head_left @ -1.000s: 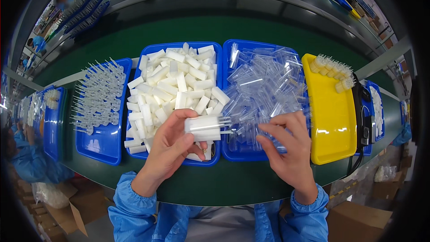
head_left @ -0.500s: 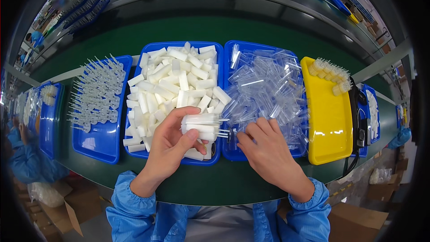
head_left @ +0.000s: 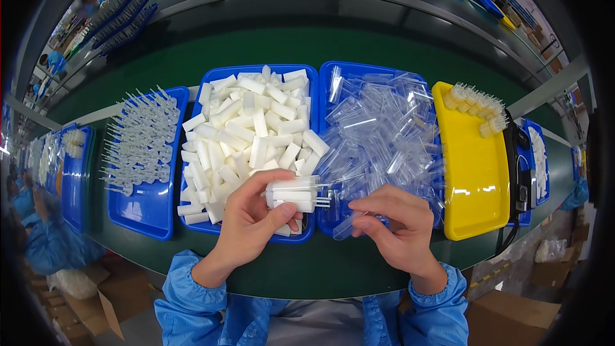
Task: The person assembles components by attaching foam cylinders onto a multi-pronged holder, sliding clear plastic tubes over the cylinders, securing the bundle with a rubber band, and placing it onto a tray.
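Right hand out of the tray, clear tube now in its fingers

A second ago the right hand (head_left: 397, 230) lay flat among the clear plastic tubes in the blue tray (head_left: 359, 74); half a second ago it was drawing back over that tray's near rim. Now it sits at that near rim, fingers curled, pinching one clear tube (head_left: 346, 225) that points left toward the bundle of white sticks (head_left: 293, 193). The left hand (head_left: 253, 221) has turned that bundle slightly, so its thin tips face the tube, with only a small gap between them.
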A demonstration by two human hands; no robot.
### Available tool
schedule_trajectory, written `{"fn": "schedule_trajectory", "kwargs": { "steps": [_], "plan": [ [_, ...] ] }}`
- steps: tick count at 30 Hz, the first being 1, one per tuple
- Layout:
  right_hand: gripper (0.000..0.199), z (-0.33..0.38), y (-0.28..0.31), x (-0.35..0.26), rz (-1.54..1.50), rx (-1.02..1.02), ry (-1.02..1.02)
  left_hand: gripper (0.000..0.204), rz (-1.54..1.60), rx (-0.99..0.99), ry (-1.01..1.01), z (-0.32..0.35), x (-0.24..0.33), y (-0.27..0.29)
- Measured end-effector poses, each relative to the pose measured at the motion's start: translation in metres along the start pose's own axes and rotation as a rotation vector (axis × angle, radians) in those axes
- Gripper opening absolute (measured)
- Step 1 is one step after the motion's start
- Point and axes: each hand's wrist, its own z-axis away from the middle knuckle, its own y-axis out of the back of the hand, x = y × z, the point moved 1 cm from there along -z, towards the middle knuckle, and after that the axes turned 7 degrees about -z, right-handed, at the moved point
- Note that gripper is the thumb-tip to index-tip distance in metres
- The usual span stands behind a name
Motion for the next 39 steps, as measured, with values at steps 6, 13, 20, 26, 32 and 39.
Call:
{"fn": "schedule_trajectory", "kwargs": {
  "steps": [6,13,20,26,32,39],
  "plan": [
    [0.026,0.005,-0.005,0.006,-0.374,0.213,-0.18,0.046,-0.032,-0.006,0.013,-0.001,0.002,-0.007],
    [0.024,0.007,-0.002,0.01,-0.297,0.254,-0.26,0.046,-0.129,0.048,-0.032,0.002,-0.001,-0.009],
    [0.025,0.008,-0.008,0.013,-0.174,0.155,-0.243,0.047,-0.273,0.046,-0.126,0.003,-0.006,-0.013],
    [0.023,0.008,-0.009,0.012,-0.214,0.188,-0.315,0.047,-0.439,0.058,-0.22,0.002,-0.005,-0.013],
    [0.024,0.01,-0.012,0.014,-0.243,0.211,-0.26,0.044,-0.572,0.049,-0.322,0.001,-0.005,-0.012],
    [0.023,0.011,-0.014,0.015,-0.249,0.251,-0.237,0.039,-0.655,0.083,-0.372,0.0,-0.004,-0.011]
  ]
}}
